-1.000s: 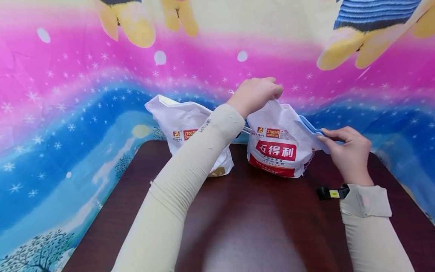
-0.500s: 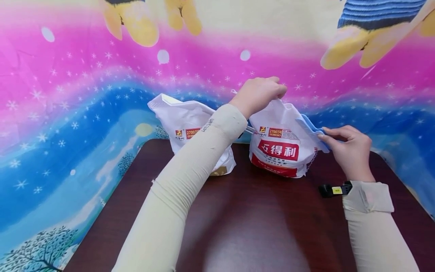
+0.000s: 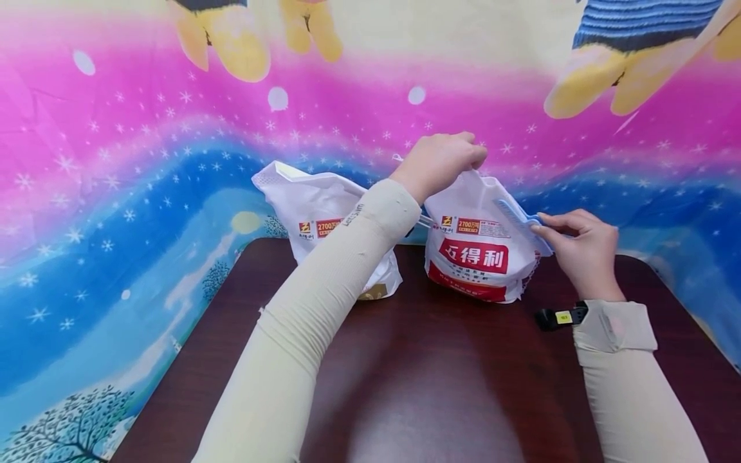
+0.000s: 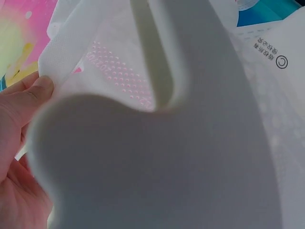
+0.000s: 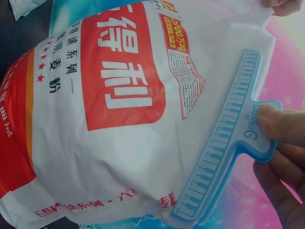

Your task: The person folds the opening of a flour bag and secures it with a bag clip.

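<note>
A white flour bag (image 3: pixel 471 218) with red labels stands at the back of the table, right of the middle. My left hand (image 3: pixel 442 157) grips its top; in the left wrist view my left thumb and fingers (image 4: pixel 21 109) pinch the bag's edge. My right hand (image 3: pixel 581 247) pinches the handle of a blue clip (image 5: pixel 224 148) printed with piano keys. The clip lies slanted along the bag's upper right edge, overlapping its face. A large, blurred pale shape (image 4: pixel 157 167) covers much of the left wrist view.
A second white flour bag (image 3: pixel 315 206) stands to the left, partly hidden by my left forearm. Thin pale bars (image 3: pixel 424 221) stick out between the bags. Behind the dark table (image 3: pixel 428 373) hangs a printed backdrop (image 3: pixel 347 83).
My right hand has shifted slightly left, and the blue clip has come further in over the bag's upper right edge. The left hand keeps its grip at the top.
</note>
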The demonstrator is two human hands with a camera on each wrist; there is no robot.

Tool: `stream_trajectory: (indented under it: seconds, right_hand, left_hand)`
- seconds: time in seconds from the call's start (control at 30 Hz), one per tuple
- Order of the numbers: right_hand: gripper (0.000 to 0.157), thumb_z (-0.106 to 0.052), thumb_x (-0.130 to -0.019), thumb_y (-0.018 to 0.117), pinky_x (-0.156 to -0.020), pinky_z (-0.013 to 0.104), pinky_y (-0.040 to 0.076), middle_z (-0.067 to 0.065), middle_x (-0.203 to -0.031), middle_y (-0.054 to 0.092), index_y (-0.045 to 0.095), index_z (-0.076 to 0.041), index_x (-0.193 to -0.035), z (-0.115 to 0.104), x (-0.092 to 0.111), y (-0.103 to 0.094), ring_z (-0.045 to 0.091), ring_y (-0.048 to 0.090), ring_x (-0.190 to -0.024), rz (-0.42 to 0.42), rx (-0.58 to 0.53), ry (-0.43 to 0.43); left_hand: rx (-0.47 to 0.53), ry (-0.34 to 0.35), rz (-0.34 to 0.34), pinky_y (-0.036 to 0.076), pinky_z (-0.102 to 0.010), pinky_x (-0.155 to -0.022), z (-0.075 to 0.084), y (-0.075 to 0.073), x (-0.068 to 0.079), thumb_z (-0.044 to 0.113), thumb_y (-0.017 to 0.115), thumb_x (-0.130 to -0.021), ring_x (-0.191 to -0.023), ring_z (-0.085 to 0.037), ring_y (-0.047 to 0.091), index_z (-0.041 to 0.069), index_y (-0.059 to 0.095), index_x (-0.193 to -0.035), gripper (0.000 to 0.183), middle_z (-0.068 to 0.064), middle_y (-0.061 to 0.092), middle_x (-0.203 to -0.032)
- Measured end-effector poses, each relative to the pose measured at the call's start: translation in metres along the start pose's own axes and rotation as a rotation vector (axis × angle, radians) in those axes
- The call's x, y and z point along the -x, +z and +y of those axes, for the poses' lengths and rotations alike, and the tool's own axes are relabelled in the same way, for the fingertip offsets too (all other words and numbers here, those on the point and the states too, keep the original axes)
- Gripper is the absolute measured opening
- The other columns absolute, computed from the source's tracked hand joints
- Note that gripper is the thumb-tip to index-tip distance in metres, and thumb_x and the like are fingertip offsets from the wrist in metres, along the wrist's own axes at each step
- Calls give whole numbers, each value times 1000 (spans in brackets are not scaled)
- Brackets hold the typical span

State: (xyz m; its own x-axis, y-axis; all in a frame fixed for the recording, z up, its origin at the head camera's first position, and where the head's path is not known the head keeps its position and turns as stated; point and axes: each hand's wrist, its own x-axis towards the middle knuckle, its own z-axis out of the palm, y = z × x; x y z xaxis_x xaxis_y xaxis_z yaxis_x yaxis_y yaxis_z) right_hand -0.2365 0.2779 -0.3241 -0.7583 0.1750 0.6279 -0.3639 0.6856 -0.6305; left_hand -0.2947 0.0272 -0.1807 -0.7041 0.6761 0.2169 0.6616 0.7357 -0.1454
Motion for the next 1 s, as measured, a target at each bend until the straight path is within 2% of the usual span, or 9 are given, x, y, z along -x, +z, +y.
stream_trajectory:
  seconds: [0.13, 0.43, 0.73, 0.8, 0.9, 1.0]
  right_hand:
    - [29, -14, -87, 81, -67, -1, 42, 11, -99, 68, 77, -6, -114, -3, -1, 2, -13, 54, -83, -9, 27, -6]
    - [31, -16, -88, 80, -68, -2, 38, 14, -103, 68, 75, -5, -117, -6, -2, 2, -16, 51, -82, -30, 56, -5]
    - [36, -20, -89, 79, -68, -4, 35, 16, -107, 69, 73, -6, -122, -6, 0, 4, -14, 47, -88, -58, 103, -23]
    - [37, -20, -89, 79, -68, -4, 34, 16, -107, 68, 73, -6, -124, -5, 0, 4, -6, 53, -91, -61, 113, -21]
    - [38, -19, -90, 79, -69, -4, 33, 17, -109, 67, 72, -6, -125, -5, 0, 4, 14, 63, -95, -64, 119, -18]
    - [38, -17, -90, 79, -70, -4, 32, 18, -109, 67, 72, -5, -125, -6, 0, 4, 33, 66, -99, -65, 116, -20]
  left_hand:
    - [-10, -1, 1, 48, -23, -95, 1, 0, 1, 24, 63, -101, -113, -10, 58, 24, 63, -128, 27, 3, 60, -124]
    - [-25, -3, -2, 49, -24, -95, 1, 2, 1, 22, 63, -102, -112, -11, 59, 24, 63, -129, 27, 3, 59, -125]
    - [-39, -2, 11, 50, -26, -97, 1, 6, 0, 23, 62, -102, -114, -11, 59, 25, 63, -130, 28, 3, 60, -127]
    - [-44, -2, 10, 50, -26, -97, 2, 6, 0, 24, 63, -102, -114, -11, 59, 25, 63, -130, 29, 3, 60, -128]
    - [-42, -4, 7, 49, -27, -99, 3, 5, -1, 25, 65, -101, -116, -11, 59, 25, 62, -132, 31, 3, 60, -129]
    - [-42, -4, 8, 49, -27, -100, 3, 6, -1, 25, 65, -101, -117, -11, 59, 25, 61, -133, 32, 3, 60, -130]
